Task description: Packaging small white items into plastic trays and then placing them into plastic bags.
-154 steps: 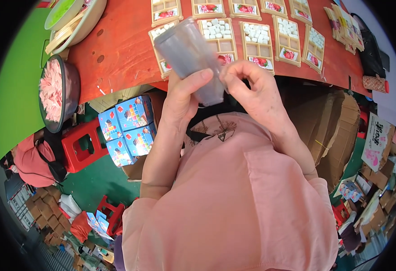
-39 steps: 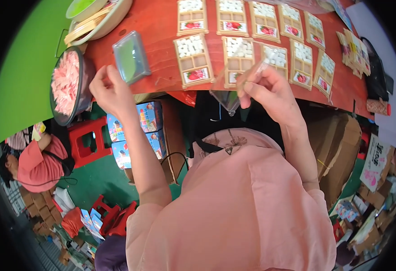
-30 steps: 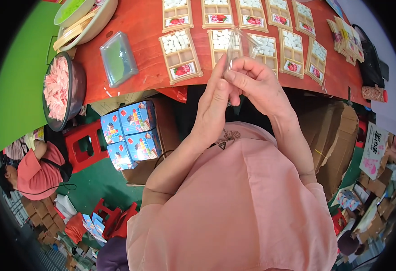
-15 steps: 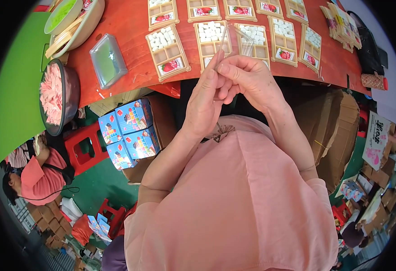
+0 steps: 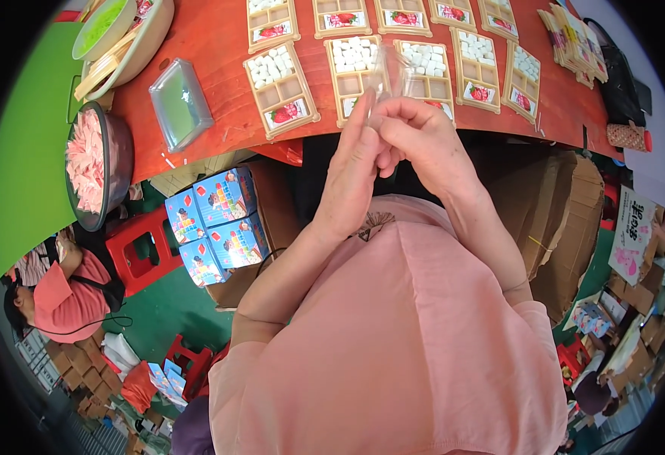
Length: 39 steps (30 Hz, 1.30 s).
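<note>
My left hand (image 5: 350, 182) and my right hand (image 5: 429, 145) meet over the table's near edge, both closed on a thin clear plastic lid (image 5: 391, 70). The right thumb and fingers pinch its lower end, while the left fingers lie along its side. Behind the see-through lid stand two beige compartment trays: one tray (image 5: 341, 103) on the left, another tray (image 5: 448, 85) on the right. Each has small white pieces in its far part and a strawberry-print packet in its near part. A similar tray (image 5: 272, 97) lies farther left. How many lids are held I cannot tell.
More trays (image 5: 495, 98) line the red table (image 5: 226, 114). A stack of clear lids (image 5: 181, 106) lies left, near a dark tub (image 5: 124, 152) of pink packets. Wrapped sticks (image 5: 571, 42) and a black bag (image 5: 617, 83) are right. Blue boxes (image 5: 226, 220) fill a carton below; a person (image 5: 71, 296) sits left.
The clear plastic lid has turned and shifted slightly between my fingers. Both hands have moved a little, the right fingers drawing closer to the left palm. The trays have stayed in place.
</note>
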Each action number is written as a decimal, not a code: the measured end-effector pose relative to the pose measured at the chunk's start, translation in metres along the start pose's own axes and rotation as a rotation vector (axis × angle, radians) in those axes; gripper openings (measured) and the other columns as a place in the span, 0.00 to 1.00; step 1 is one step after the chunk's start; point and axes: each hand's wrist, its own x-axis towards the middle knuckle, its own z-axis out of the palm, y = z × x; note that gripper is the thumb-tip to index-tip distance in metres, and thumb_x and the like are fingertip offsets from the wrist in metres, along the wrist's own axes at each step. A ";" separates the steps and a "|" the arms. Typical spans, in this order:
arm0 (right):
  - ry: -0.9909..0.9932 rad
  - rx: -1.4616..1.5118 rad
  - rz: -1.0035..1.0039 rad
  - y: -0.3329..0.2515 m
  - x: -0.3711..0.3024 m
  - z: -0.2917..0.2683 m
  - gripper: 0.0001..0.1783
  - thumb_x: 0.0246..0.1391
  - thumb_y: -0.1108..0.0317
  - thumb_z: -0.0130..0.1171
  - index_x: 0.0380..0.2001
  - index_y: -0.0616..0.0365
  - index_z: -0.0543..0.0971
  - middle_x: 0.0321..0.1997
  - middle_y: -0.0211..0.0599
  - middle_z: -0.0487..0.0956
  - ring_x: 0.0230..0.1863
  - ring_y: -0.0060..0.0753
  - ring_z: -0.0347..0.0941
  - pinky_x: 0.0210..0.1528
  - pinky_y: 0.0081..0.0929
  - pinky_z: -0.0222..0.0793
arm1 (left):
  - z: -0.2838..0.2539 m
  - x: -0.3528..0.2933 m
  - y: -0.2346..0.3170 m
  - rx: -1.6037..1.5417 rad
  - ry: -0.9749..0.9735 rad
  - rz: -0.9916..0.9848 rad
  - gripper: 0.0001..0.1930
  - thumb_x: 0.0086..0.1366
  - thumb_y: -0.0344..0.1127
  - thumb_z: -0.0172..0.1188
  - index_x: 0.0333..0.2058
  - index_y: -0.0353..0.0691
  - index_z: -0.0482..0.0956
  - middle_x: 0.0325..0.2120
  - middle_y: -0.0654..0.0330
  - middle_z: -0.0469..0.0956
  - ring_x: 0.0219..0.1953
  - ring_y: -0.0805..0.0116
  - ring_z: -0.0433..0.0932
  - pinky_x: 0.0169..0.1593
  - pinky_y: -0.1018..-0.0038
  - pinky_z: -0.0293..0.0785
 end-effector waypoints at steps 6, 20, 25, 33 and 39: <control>-0.120 -0.057 -0.194 -0.009 -0.004 -0.013 0.05 0.58 0.72 0.56 0.32 0.62 0.78 0.34 0.34 0.80 0.38 0.30 0.79 0.30 0.23 0.76 | 0.002 0.002 0.020 -0.237 0.023 0.021 0.41 0.68 0.33 0.58 0.72 0.42 0.43 0.58 0.52 0.67 0.52 0.67 0.73 0.50 0.70 0.72; 0.105 -0.380 0.060 -0.031 0.062 -0.033 0.09 0.56 0.68 0.56 0.33 0.64 0.73 0.28 0.38 0.78 0.26 0.27 0.79 0.19 0.22 0.76 | -0.022 0.019 0.043 -0.014 0.364 0.120 0.44 0.62 0.32 0.64 0.69 0.33 0.45 0.51 0.50 0.73 0.46 0.68 0.78 0.41 0.72 0.79; 0.197 -0.390 0.080 -0.026 0.061 -0.033 0.09 0.55 0.68 0.56 0.33 0.64 0.73 0.27 0.37 0.78 0.22 0.26 0.77 0.18 0.22 0.75 | -0.026 0.009 0.030 0.210 0.465 0.211 0.43 0.61 0.28 0.65 0.69 0.35 0.48 0.53 0.50 0.72 0.43 0.70 0.78 0.37 0.76 0.79; 0.272 -0.495 0.070 -0.023 0.056 -0.030 0.11 0.56 0.68 0.57 0.37 0.64 0.73 0.27 0.38 0.78 0.24 0.26 0.79 0.18 0.21 0.75 | -0.021 0.019 0.011 0.355 0.052 0.102 0.43 0.56 0.27 0.68 0.67 0.33 0.54 0.60 0.46 0.70 0.35 0.77 0.77 0.30 0.83 0.70; 0.365 -0.660 -0.050 -0.024 0.042 -0.016 0.16 0.60 0.69 0.56 0.48 0.65 0.70 0.27 0.41 0.80 0.25 0.27 0.80 0.20 0.23 0.74 | -0.027 0.026 0.009 0.419 0.068 0.125 0.40 0.56 0.29 0.68 0.65 0.31 0.56 0.63 0.42 0.68 0.32 0.79 0.75 0.31 0.83 0.69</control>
